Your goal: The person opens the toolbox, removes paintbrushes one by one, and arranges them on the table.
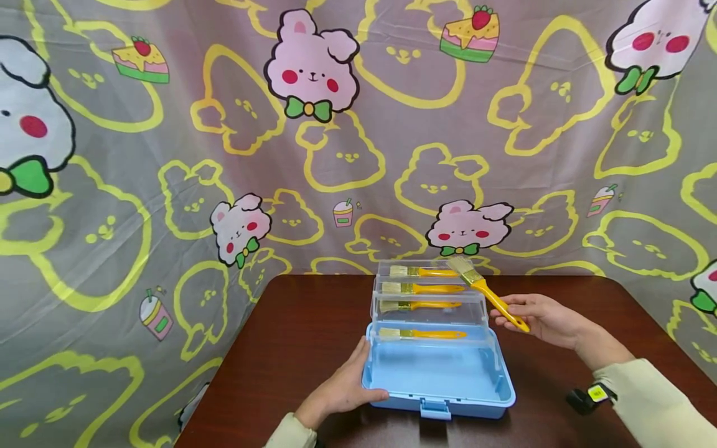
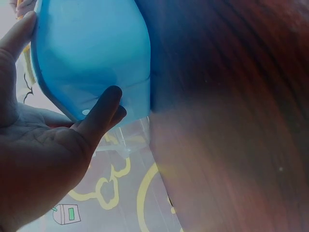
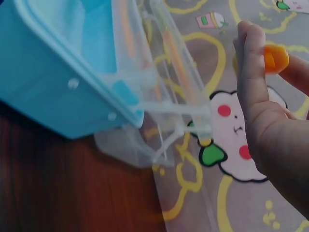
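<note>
Here is the right hand (image 1: 546,318), out to the right of the blue box (image 1: 438,373), and it holds a paintbrush (image 1: 486,292) by the end of its yellow handle, fingers wrapped round it. The brush slants up and to the left from the hand, its pale bristles reaching over the right rear corner of the clear trays (image 1: 428,292). From the right wrist view only the orange-yellean tip of that handle peeks out between the fingers (image 3: 252,72), the trays and box sitting off to the left of them.

Over on the other side, the left hand (image 1: 347,389) rests flat against the box's near left corner, fingers straight, thumb lying along the front edge. The left wrist view confirms it: the palm is spread and the fingertips (image 2: 107,104) touch the blue wall, gripping nothing.

The box sits open on the dark brown table (image 1: 291,348), its clear trays fanned up in steps behind the blue base. Four more brushes (image 1: 421,334) lie there, one to each level, all crosswise with bristles to the left and yellow handles to the right. The held brush hangs above and just right of them, touching none that I can see.

Behind it all, a grey cloth backdrop (image 1: 168,155) printed with pink bunnies and yellow outlines.
</note>
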`<state>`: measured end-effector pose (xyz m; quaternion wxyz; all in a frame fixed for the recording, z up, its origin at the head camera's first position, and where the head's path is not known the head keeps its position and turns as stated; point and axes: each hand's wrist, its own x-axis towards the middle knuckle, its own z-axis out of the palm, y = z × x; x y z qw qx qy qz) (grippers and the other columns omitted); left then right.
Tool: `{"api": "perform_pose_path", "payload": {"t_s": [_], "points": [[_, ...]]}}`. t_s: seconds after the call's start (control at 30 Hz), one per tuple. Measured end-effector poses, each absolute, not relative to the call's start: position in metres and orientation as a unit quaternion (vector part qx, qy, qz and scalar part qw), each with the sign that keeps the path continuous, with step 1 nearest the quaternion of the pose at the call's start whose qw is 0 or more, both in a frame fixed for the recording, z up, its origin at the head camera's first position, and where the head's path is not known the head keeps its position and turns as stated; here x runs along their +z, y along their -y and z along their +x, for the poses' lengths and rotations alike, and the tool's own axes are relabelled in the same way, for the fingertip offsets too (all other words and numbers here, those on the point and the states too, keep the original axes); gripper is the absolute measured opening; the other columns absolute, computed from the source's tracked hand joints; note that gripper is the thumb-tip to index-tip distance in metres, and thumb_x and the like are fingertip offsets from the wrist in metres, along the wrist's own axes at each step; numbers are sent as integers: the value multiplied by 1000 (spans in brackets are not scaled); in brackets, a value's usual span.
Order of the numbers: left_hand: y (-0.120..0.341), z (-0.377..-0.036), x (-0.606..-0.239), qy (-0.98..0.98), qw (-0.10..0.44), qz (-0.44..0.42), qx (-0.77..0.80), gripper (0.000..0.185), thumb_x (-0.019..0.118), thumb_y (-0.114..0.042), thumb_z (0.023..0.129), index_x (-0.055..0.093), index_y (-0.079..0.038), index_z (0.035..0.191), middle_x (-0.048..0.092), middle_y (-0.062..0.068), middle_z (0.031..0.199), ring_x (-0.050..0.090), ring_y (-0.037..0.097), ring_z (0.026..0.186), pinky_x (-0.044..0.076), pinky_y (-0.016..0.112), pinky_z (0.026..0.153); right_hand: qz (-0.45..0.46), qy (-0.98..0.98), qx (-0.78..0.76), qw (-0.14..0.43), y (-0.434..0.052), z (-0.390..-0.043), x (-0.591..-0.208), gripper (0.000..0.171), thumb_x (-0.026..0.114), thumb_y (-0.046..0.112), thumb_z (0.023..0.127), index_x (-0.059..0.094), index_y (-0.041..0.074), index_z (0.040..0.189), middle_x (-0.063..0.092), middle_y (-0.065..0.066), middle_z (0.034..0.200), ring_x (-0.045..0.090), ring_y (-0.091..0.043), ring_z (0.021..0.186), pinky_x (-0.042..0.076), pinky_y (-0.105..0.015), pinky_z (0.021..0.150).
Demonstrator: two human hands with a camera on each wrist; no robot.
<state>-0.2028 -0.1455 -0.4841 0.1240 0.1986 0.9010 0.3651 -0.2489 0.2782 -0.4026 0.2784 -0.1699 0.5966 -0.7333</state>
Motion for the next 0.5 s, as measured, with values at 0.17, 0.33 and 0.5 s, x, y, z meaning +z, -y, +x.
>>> {"api": "perform_pose_path", "payload": {"t_s": [0.17, 0.33, 0.5], "points": [[146, -203, -485, -902, 126, 196, 365, 111, 73, -51, 77, 4, -7, 152, 0, 16, 157, 21, 32, 138, 29, 52, 104, -160, -610, -728, 270, -291, -249, -411, 22, 40, 4, 101, 53, 3, 119, 65, -11, 111, 64, -23, 101, 50, -32, 86], [146, -202, -486, -903, 125, 196, 362, 112, 73, -53, 77, 5, -7, 152, 0, 17, 157, 21, 33, 138, 29, 52, 104, -142, -613, -730, 267, -303, -248, -417, 19, 40, 4, 101, 50, 3, 117, 66, -10, 111, 63, -25, 102, 49, -34, 87], [146, -202, -486, -902, 124, 196, 364, 112, 73, -52, 77, 4, -9, 153, 0, 17, 157, 21, 32, 138, 29, 53, 103, -126, -625, -725, 261, -311, -247, -422, 18, 41, 5, 101, 48, 2, 117, 66, -10, 109, 64, -25, 101, 49, -36, 88]]}}
